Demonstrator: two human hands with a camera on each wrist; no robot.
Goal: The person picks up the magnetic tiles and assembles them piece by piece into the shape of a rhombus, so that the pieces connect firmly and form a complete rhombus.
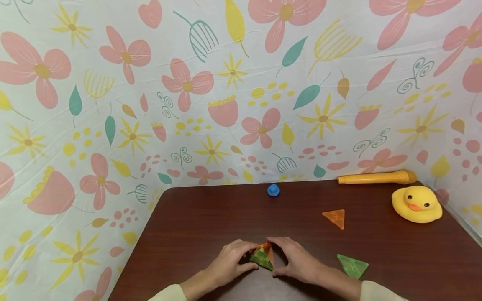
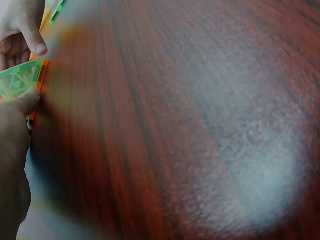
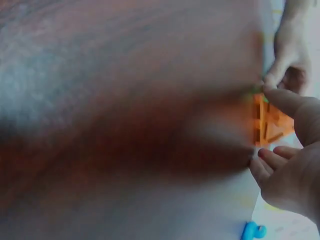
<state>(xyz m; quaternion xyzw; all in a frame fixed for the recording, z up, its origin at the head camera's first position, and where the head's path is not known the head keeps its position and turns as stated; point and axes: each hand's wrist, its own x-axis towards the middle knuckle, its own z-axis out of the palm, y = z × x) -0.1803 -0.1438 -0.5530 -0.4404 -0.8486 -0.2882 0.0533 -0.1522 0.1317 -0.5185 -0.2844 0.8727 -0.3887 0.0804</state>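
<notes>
Two magnetic tile pieces lean together into a small tent shape between the hands: a green triangular tile (image 1: 260, 259) in front and an orange tile (image 1: 268, 251) behind. From the left side, my left hand (image 1: 231, 260) grips them, its thumb on the lower green edge in the left wrist view. My right hand (image 1: 299, 260) curves loosely about the other side, thumb and forefinger spread near the tiles' corners. A small gap shows between the right thumb and the green tile (image 2: 19, 80) in the left wrist view. The right wrist view shows the orange tile (image 3: 275, 124) beside spread right fingers.
On the dark wooden table (image 1: 196, 217) lie an orange triangular tile (image 1: 336, 218) and, by the right forearm, a green triangular tile (image 1: 352, 266). Farther back are a small blue duck (image 1: 273, 190), a yellow toy microphone (image 1: 376, 178) and a yellow duck (image 1: 416, 204). A floral cloth (image 1: 241, 92) hangs behind.
</notes>
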